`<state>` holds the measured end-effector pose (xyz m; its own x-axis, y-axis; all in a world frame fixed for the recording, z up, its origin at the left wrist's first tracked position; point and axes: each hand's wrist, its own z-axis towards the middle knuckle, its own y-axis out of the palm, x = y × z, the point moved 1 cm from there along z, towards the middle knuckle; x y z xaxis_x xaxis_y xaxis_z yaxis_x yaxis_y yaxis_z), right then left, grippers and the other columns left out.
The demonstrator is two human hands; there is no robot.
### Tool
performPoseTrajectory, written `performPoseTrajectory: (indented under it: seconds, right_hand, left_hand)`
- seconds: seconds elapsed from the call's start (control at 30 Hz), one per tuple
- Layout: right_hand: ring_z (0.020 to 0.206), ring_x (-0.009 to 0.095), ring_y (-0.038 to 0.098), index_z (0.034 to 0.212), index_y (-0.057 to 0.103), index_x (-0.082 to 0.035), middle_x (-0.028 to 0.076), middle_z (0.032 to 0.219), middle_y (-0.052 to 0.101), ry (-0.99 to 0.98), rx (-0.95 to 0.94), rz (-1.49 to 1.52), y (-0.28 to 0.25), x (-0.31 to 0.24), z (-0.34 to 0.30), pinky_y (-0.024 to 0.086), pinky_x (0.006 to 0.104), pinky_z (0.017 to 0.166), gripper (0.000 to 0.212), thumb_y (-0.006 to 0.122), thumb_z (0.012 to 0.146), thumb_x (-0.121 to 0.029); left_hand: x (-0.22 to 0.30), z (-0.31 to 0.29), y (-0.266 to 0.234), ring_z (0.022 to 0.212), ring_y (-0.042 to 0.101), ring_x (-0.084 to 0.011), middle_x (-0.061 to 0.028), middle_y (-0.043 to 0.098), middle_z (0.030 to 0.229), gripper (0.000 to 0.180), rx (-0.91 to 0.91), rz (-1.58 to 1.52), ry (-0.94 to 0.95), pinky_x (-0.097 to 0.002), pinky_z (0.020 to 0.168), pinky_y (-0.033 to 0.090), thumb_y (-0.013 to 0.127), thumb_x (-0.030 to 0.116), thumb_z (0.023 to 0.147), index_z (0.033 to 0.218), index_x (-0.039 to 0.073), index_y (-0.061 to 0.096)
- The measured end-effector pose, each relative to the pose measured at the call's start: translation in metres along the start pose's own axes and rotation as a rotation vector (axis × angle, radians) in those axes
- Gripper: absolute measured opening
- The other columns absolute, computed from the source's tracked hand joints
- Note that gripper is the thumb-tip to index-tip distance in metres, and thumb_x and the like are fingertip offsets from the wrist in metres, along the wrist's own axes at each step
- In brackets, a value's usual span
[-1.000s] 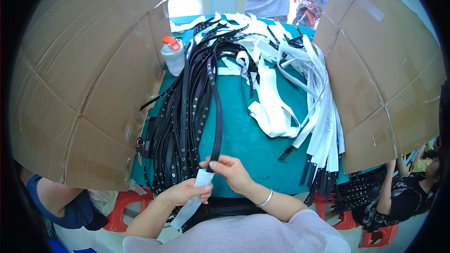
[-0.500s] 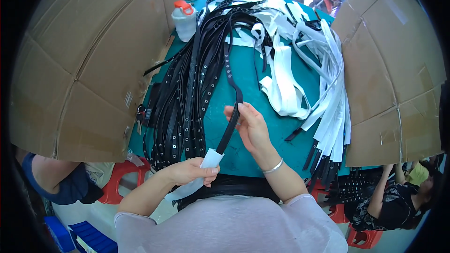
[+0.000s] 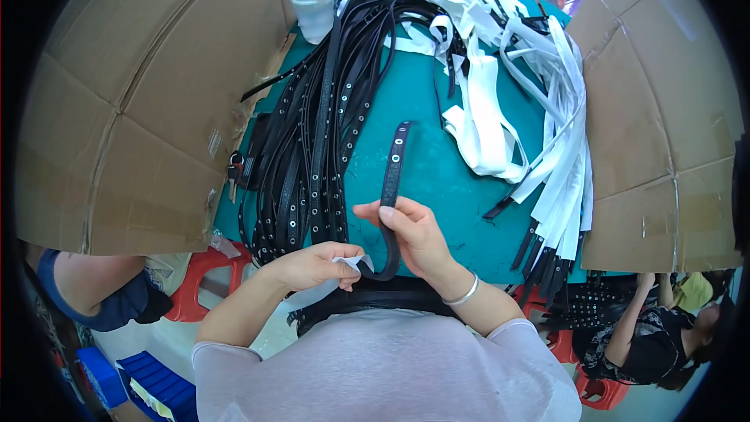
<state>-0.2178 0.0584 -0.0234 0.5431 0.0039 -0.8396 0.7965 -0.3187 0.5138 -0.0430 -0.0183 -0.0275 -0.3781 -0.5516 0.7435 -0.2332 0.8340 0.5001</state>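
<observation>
My right hand (image 3: 414,234) pinches a black eyeleted strap (image 3: 392,176) between thumb and fingers. The strap's free end stands up above that hand, and its lower part curves round toward my left. My left hand (image 3: 324,266) is closed on a white strip (image 3: 353,262) at the strap's lower end, with more of the strip trailing below the hand. The strap's very end is hidden in the white strip and fingers. Just beyond my hands, a thick bundle of black eyeleted straps (image 3: 312,141) lies on the green table (image 3: 445,219).
White strips (image 3: 484,117) and a bundle of white-covered straps (image 3: 566,164) lie at right. A white bottle with a red lid (image 3: 314,12) and keys (image 3: 233,172) are at left. Cardboard walls (image 3: 164,125) flank the table. People sit on both sides; blue crates (image 3: 156,387) stand lower left.
The strap has been drawn toward me; its far end has come off the bundle and now stands up. My right hand has moved down, nearer my left. The white strip at my left hand has crumpled.
</observation>
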Motion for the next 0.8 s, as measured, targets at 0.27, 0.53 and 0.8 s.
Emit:
performPoseTrajectory:
  seconds: [0.27,0.53,0.8]
  right_hand:
    - [0.086,0.022,0.065,0.106,0.051,-0.001,0.017,0.097,0.066,-0.239,0.015,0.071,-0.019,-0.056,0.019,0.051,0.0363,0.084,0.018,0.055,0.09,-0.008]
    - [0.102,0.022,0.06,0.116,0.047,0.001,0.019,0.106,0.063,-0.277,-0.269,-0.405,0.004,-0.016,-0.016,0.046,0.0337,0.089,0.036,0.06,0.082,0.0]
    - [0.089,0.027,0.066,0.112,0.049,0.003,0.022,0.101,0.064,-0.289,0.134,-0.07,-0.051,-0.093,0.023,0.054,0.0355,0.078,0.03,0.045,0.096,-0.023]
  left_hand:
    - [0.002,0.003,0.0,0.067,0.048,-0.0093,0.0005,0.047,0.073,0.022,-0.122,0.018,0.041,-0.0279,0.068,0.044,0.057,0.027,0.091,0.089,0.005,0.054]
    - [0.022,0.013,0.003,0.064,0.046,-0.0088,0.0015,0.045,0.069,0.026,-0.071,0.088,0.066,-0.0275,0.066,0.043,0.053,0.03,0.093,0.086,0.006,0.052]
    - [0.0,0.015,0.002,0.064,0.043,-0.0085,0.003,0.042,0.067,0.031,-0.14,0.122,-0.042,-0.026,0.066,0.04,0.05,0.034,0.095,0.079,0.008,0.049]
